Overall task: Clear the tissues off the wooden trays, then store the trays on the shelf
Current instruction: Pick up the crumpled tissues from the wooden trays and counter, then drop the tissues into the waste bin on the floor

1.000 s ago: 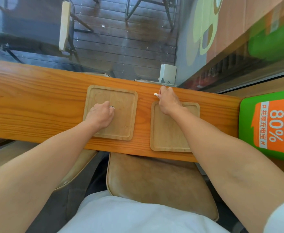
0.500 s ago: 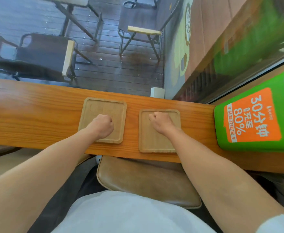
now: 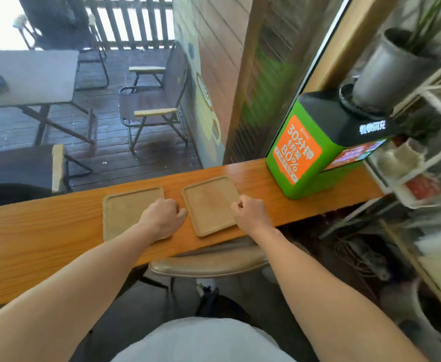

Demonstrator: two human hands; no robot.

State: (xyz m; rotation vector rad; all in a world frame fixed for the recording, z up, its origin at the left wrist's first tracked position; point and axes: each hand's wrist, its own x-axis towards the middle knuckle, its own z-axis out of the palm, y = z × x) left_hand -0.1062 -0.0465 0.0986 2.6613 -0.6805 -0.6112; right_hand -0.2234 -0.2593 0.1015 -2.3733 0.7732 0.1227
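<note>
While both wooden trays lie flat side by side on the wooden counter [image 3: 44,231], my left hand [image 3: 163,218], curled into a fist, rests on the left tray [image 3: 125,212]. My right hand [image 3: 250,212], also fisted, meets the right tray [image 3: 209,205] at its right edge. I cannot tell whether either fist encloses tissue.

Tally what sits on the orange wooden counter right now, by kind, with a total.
Square light wooden trays: 2, the left tray and the right tray
Green box-shaped charging station with an orange label: 1
Loose tissues on the trays: 0 visible
Total: 3

The left hand and right hand are fisted; their contents are hidden.
</note>
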